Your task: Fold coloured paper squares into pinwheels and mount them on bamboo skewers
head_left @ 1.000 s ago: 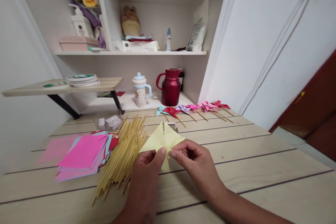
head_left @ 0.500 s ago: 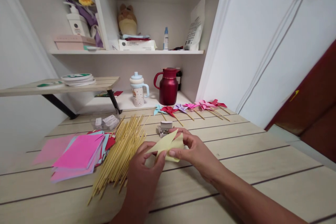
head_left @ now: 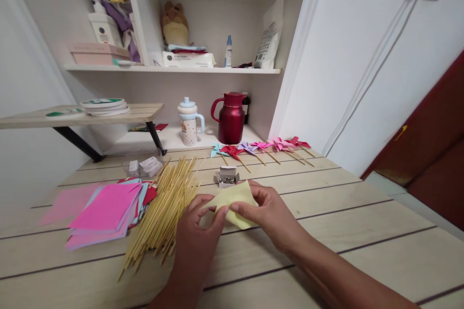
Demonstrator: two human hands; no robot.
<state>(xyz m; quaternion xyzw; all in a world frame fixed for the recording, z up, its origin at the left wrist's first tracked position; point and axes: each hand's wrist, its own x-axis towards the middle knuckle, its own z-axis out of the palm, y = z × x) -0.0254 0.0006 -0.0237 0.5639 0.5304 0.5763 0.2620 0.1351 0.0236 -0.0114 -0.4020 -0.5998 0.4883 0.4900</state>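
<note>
A pale yellow sheet of paper (head_left: 237, 198) is held above the table between both hands. My left hand (head_left: 203, 224) pinches its left side between thumb and fingers. On its right side my right hand (head_left: 266, 207) grips it, thumb on the near face and fingers behind. Just beyond the paper stands a small open box (head_left: 227, 177) of shiny metal pieces. A heap of thin wooden sticks (head_left: 163, 212) lies left of my left hand, and past it a stack of coloured paper squares (head_left: 107, 207), bright pink on top.
Several finished paper pinwheels (head_left: 232, 150) on sticks lie in a row along the table's back edge. Behind them stand a red thermos jug (head_left: 231, 118) and a speckled cup (head_left: 188, 128). A clear case with small boxes (head_left: 150, 166) and a raised wooden stand (head_left: 141, 112) are at left.
The paper's pointed, cut corners stood apart before; now it appears flatter, its upper edge reaching further right. Both hands keep hold of it. The view has shifted slightly.
</note>
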